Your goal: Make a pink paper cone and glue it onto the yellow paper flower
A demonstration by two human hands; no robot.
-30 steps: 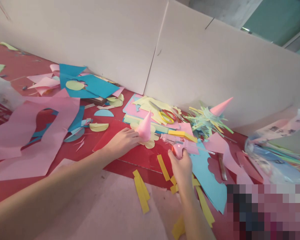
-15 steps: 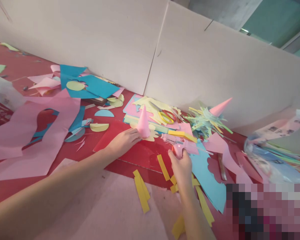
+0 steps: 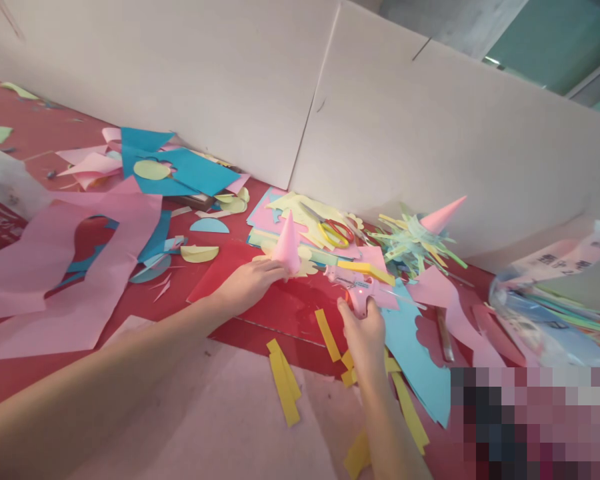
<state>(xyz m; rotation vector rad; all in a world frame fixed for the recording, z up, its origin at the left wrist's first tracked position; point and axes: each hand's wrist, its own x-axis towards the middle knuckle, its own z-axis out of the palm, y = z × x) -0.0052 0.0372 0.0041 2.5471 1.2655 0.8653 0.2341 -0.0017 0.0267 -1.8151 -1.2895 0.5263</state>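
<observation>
A pink paper cone [image 3: 288,244] stands point up on a pale yellow flower-shaped paper [image 3: 306,261]. My left hand [image 3: 253,283] has its fingers closed on the cone's lower left side. In my right hand [image 3: 364,330] is a pink glue gun [image 3: 355,283], its nozzle pointing left toward the flower paper, a short gap away from it. A small light glows on the gun. Beneath the hands lies a red sheet [image 3: 295,310].
Scissors [image 3: 336,233] rest on stacked paper behind the cone. At the right are another pink cone [image 3: 444,215] on paper strips and a plastic bag [image 3: 535,320]. Yellow strips [image 3: 283,383] lie in front, pink cut paper [image 3: 115,280] at left. White panels [image 3: 405,133] stand behind.
My left hand has shifted slightly right against the cone's base. The glue gun stays nearly where it was, a little farther right.
</observation>
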